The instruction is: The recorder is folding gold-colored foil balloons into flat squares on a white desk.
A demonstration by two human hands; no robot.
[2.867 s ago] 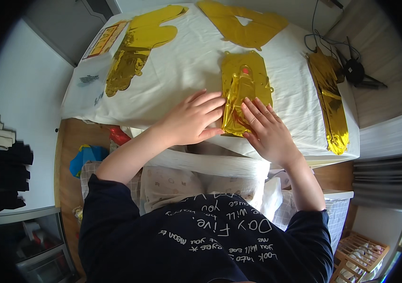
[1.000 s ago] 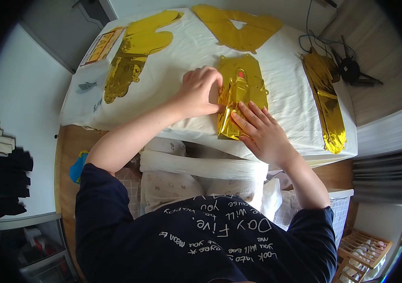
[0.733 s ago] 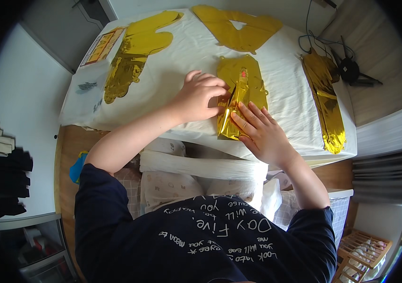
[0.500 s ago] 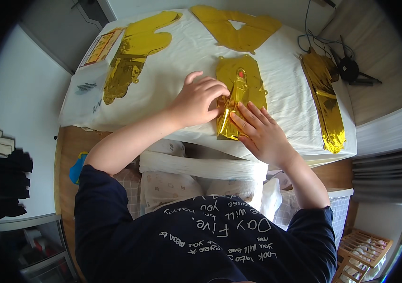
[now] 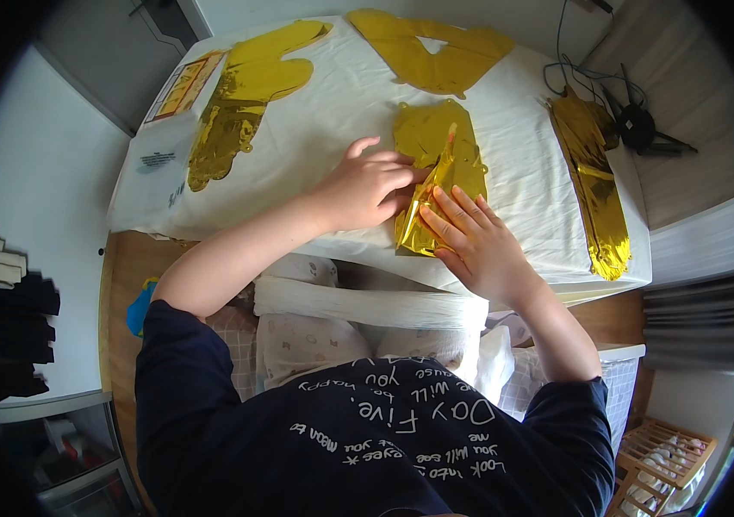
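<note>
A flat gold foil balloon (image 5: pixel 440 116) lies near the front of the bed, with a narrow folded flap (image 5: pixel 445 159) standing partly up along its middle. My left hand (image 5: pixel 371 185) is at the flap's left side. Its fingers curl in against the foil, and the fingertips are partly hidden there. Spread flat over the lower right part of the balloon is my right hand (image 5: pixel 475 237), its fingers stretched out and pressing the foil down.
More flat gold foil balloons lie on the white bed sheet (image 5: pixel 315 121): one at the left (image 5: pixel 251 95), one at the far side (image 5: pixel 432 52), one at the right (image 5: pixel 591 181). A clear plastic package (image 5: pixel 164 155) sits at the left. A black device with cables (image 5: pixel 636 127) stands back right.
The folded flap has tipped up and narrowed, its tip leaning right. My left fingers have moved slightly right against it. My right hand stays in place.
</note>
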